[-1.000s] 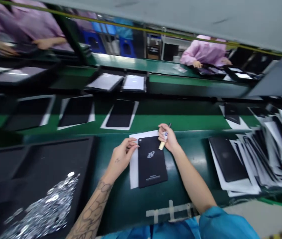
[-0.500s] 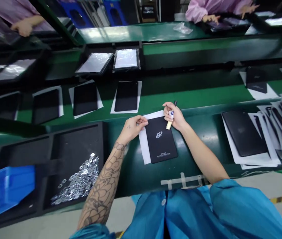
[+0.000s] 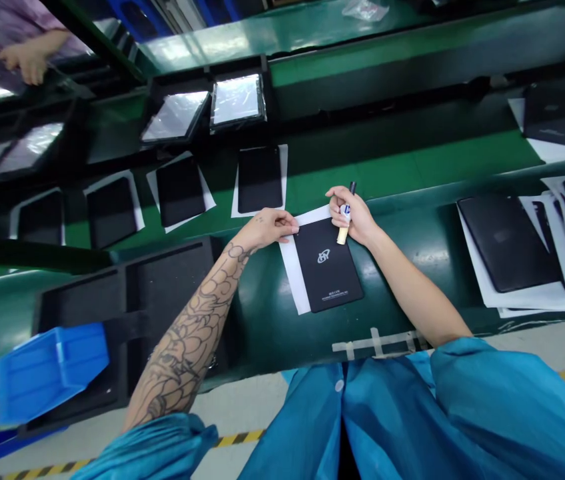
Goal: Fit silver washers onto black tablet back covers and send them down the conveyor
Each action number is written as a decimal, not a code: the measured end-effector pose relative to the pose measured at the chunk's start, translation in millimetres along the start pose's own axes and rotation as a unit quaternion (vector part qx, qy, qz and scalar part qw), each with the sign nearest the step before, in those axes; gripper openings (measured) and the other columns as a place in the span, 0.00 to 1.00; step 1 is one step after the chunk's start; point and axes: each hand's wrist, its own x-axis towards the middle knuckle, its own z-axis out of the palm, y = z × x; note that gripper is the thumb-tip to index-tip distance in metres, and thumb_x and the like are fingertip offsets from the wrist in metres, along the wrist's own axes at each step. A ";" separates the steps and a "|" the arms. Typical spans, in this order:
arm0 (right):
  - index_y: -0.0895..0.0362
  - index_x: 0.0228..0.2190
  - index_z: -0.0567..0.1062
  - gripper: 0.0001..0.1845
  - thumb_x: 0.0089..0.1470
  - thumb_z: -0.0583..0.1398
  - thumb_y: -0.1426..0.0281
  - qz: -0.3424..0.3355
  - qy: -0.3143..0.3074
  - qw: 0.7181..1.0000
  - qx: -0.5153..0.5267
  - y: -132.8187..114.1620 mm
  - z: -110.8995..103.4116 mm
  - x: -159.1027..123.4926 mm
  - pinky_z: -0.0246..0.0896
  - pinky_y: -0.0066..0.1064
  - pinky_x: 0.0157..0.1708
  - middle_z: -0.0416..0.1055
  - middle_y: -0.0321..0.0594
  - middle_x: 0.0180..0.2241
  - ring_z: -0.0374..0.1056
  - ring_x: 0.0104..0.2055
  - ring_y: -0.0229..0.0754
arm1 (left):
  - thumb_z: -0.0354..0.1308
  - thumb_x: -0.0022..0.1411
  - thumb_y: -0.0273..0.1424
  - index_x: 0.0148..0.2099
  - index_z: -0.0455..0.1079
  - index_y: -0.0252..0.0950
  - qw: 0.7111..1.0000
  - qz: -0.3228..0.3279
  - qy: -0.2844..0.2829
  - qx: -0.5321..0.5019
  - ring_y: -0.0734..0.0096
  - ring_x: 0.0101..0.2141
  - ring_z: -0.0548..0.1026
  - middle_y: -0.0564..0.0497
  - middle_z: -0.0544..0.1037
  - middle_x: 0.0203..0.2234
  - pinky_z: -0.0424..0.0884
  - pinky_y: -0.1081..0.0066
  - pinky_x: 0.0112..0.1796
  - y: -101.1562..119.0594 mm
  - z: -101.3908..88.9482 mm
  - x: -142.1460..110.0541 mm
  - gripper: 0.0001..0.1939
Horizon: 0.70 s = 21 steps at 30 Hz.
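A matte black panel with a white logo and small print lies on a white sheet on the green bench top. My left hand rests flat at the panel's upper left corner, fingertips touching it and the sheet. Just beside that corner, my right hand grips a slim pen with a cream barrel, a white label and a dark tip pointing up. The right hand hides the pen's middle and sits just off the sheet's top edge.
Black panels on white sheets lie in a row on the green belt, with a stack at right. Screens sit in black trays. Under my left forearm is a black foam tray, with a blue plastic bin on it. A co-worker's hand shows top left.
The view has swung and tilted, bringing more of the blue bin and my sleeves in. My left forearm now covers the tray's metal washers, and my left hand has flattened at the panel's corner.
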 end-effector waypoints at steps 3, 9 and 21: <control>0.55 0.37 0.72 0.11 0.64 0.67 0.63 -0.006 -0.006 1.000 0.000 0.5 0.9 -1.1 0.40 0.20 0.14 0.62 0.26 0.22 0.47 0.17 0.29 | 0.76 0.57 0.36 0.37 0.82 0.35 0.999 0.008 -0.011 0.038 0.68 0.33 0.79 0.48 0.79 0.30 0.85 0.65 0.36 1.6 -3.4 4.2 0.10; 0.55 0.38 0.73 0.10 0.66 0.65 0.63 0.004 0.009 1.000 -0.011 0.1 2.7 -1.7 0.41 0.21 0.15 0.61 0.26 0.22 0.47 0.18 0.29 | 0.77 0.52 0.38 0.35 0.78 0.36 0.988 -0.009 -0.041 0.151 0.66 0.30 0.80 0.48 0.81 0.29 0.80 0.68 0.30 4.6 -16.1 27.3 0.15; 0.53 0.37 0.69 0.19 0.69 0.66 0.53 0.009 0.006 0.998 -0.058 -17.9 31.3 -6.0 0.43 0.20 0.15 0.53 0.24 0.21 0.45 0.18 0.29 | 0.78 0.50 0.40 0.29 0.71 0.35 0.898 0.108 -0.170 0.391 0.63 0.38 0.75 0.56 0.69 0.24 0.62 0.66 0.45 32.0 -24.8 96.7 0.20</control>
